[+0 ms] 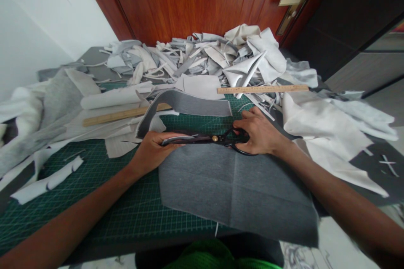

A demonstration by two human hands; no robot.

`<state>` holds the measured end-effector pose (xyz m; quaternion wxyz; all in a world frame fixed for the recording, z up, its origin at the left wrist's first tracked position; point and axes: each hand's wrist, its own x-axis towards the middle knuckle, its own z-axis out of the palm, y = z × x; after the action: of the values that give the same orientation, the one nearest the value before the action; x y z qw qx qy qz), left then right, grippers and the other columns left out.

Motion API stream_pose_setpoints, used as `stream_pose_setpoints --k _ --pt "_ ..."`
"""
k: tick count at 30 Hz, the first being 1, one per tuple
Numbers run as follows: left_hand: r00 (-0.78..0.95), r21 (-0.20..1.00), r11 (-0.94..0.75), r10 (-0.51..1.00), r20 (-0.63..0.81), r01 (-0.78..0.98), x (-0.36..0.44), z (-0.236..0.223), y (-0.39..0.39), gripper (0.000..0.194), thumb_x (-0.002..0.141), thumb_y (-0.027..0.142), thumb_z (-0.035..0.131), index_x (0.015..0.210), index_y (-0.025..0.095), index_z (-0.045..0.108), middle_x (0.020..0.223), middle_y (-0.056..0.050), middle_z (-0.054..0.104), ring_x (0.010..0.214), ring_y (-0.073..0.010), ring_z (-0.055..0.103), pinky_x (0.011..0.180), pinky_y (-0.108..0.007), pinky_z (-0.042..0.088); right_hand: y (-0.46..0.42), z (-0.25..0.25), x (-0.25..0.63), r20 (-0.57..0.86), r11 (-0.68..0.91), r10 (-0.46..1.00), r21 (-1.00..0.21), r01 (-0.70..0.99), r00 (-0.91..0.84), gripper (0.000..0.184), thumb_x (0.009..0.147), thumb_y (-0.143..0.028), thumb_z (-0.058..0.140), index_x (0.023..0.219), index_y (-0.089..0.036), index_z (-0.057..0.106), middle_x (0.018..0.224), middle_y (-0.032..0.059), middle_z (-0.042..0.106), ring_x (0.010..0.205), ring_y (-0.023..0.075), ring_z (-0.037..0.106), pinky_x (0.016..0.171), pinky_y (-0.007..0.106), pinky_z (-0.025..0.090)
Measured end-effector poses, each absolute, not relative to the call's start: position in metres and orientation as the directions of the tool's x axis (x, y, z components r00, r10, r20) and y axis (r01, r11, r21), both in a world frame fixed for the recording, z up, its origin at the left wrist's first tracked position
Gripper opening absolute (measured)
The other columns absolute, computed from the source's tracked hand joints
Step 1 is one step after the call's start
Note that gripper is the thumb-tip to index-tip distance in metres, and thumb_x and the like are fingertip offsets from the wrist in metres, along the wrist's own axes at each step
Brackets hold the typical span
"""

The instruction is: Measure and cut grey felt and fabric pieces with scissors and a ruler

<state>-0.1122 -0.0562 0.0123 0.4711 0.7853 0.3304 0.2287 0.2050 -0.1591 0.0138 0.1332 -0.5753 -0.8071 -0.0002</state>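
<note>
My right hand (257, 132) is closed round the handles of black scissors (215, 138), whose blades point left along the upper edge of a grey fabric sheet (233, 185). At the left end of the blades, my left hand (158, 147) pinches the fabric's edge between thumb and fingers. A curved grey fabric strip (202, 105) arches up behind the blades, from near my left hand toward the right. The sheet has a fold crease and hangs over the table's front edge.
A green cutting mat (120, 201) covers the table. Wooden rulers lie at the left (120, 115) and back right (261, 89). Fabric scraps (202, 56) are heaped before a wooden door (189, 0). White fabric (322, 122) lies right.
</note>
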Motion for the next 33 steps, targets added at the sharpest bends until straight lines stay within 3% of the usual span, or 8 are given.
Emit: stream_pose_setpoints --k 9,19,25,33 --pt "0.680 0.897 -0.352 0.729 0.082 0.269 -0.1124 0.0088 -0.0539 0.020 0.086 0.028 0.074 0.102 0.019 0.084 0.103 -0.005 0.083 0.091 -0.0197 0.078 0.082 -0.026 0.058 -0.1581 0.0138 0.2070 0.191 0.334 0.935 -0.182 0.925 -0.300 0.024 0.076 -0.042 0.068 0.081 -0.022 0.057 0.076 0.0039 0.060 0.081 0.0256 0.051 0.085 0.041 0.032" --pt "0.694 0.872 -0.419 0.707 0.139 0.252 -0.1114 0.0114 -0.0540 0.020 0.091 0.032 0.070 0.099 0.020 0.084 0.098 -0.004 0.083 0.087 -0.0184 0.077 0.076 -0.023 0.057 -0.1570 0.0121 0.2095 0.193 0.340 0.933 -0.203 0.918 -0.303 0.025 0.075 -0.041 0.069 0.083 -0.022 0.056 0.078 0.0038 0.061 0.079 0.0245 0.051 0.084 0.040 0.032" --pt "0.674 0.856 -0.398 0.735 0.081 0.330 -0.1124 0.0105 -0.0527 0.024 0.088 0.041 0.074 0.100 0.023 0.085 0.101 -0.004 0.083 0.093 -0.0218 0.078 0.085 -0.027 0.059 -0.1575 0.0118 0.2046 0.201 0.342 0.931 -0.197 0.919 -0.303 0.024 0.074 -0.041 0.068 0.083 -0.022 0.057 0.077 0.0033 0.060 0.076 0.0232 0.050 0.084 0.041 0.033" --pt "0.670 0.880 -0.339 0.742 0.033 0.332 -0.1121 0.0079 -0.0525 0.024 0.084 0.039 0.075 0.102 0.025 0.084 0.107 -0.004 0.083 0.098 -0.0234 0.078 0.090 -0.031 0.059 -0.1572 0.0122 0.2041 0.187 0.337 0.934 -0.187 0.923 -0.304 0.025 0.074 -0.043 0.068 0.083 -0.023 0.056 0.077 0.0034 0.060 0.077 0.0240 0.051 0.084 0.041 0.034"
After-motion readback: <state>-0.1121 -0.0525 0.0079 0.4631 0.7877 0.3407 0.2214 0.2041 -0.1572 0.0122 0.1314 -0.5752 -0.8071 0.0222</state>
